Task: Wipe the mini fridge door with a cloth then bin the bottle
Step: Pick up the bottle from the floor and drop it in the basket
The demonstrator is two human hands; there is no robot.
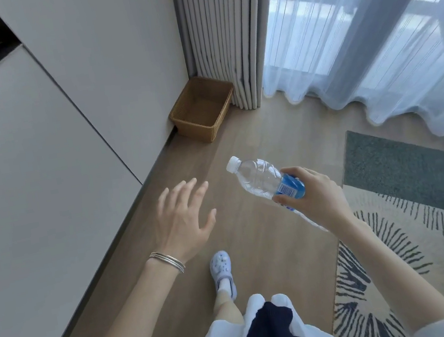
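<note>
Landmark: rectangular woven brown wicker basket (203, 109), on the wooden floor in the corner, apparently empty; judged to be the bin.

1. Plain pale cabinet fronts (35, 146), left of the basket, running along the wall. No mini fridge door or cloth can be identified here.
2. Left hand (185, 218), nearer the camera than the basket and slightly left of it. Fingers spread wide, palm down, holding nothing. Thin silver bangles (168, 261) on the wrist.
3. Pale lilac clog (222, 271) on one foot, well short of the basket.
4. Clear plastic water bottle with white cap and blue label (264, 180), just right of the basket's line and well apart from it, in mid-air, tilted with cap towards the basket. Looks empty or nearly so: likely light, thin-walled, crushable, smooth. Best held around the labelled lower body, as now.
5. Right hand (312, 197), closed around the bottle's label end.
6. Beige pleated curtain (218, 36), just beside the basket on its right.
7. Patterned cream-and-green rug (401, 226), far right of the basket.
</note>
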